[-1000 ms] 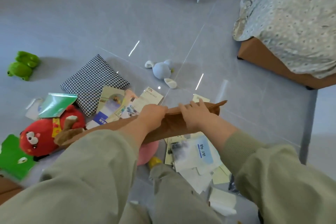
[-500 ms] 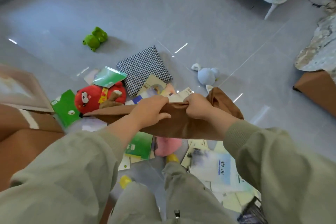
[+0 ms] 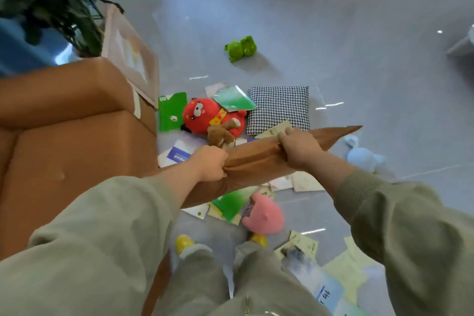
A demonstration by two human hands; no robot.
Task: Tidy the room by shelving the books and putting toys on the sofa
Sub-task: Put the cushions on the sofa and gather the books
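Observation:
Both hands grip a brown cushion (image 3: 256,161) held above the floor: my left hand (image 3: 210,163) bunches its near part and my right hand (image 3: 298,147) clutches its upper edge. The brown sofa (image 3: 64,136) stands directly to the left of the cushion. On the floor lie a red plush toy (image 3: 205,117) with a small brown plush (image 3: 221,134) on it, a green frog toy (image 3: 241,47), a pale blue plush (image 3: 364,158) and a pink plush (image 3: 264,218). Books and booklets are scattered around them, such as a green book (image 3: 171,110) and a blue-labelled one (image 3: 179,154).
A black-and-white houndstooth pillow (image 3: 280,108) lies beyond the cushion. A framed picture (image 3: 130,56) leans at the sofa's far end, beside a leafy plant (image 3: 56,0). More papers (image 3: 323,290) lie by my feet. Grey tiled floor (image 3: 333,46) stretches beyond.
The view has swung left, bringing the sofa and plant in. Both hands have carried the brown cushion leftward, toward the sofa, still gripping it.

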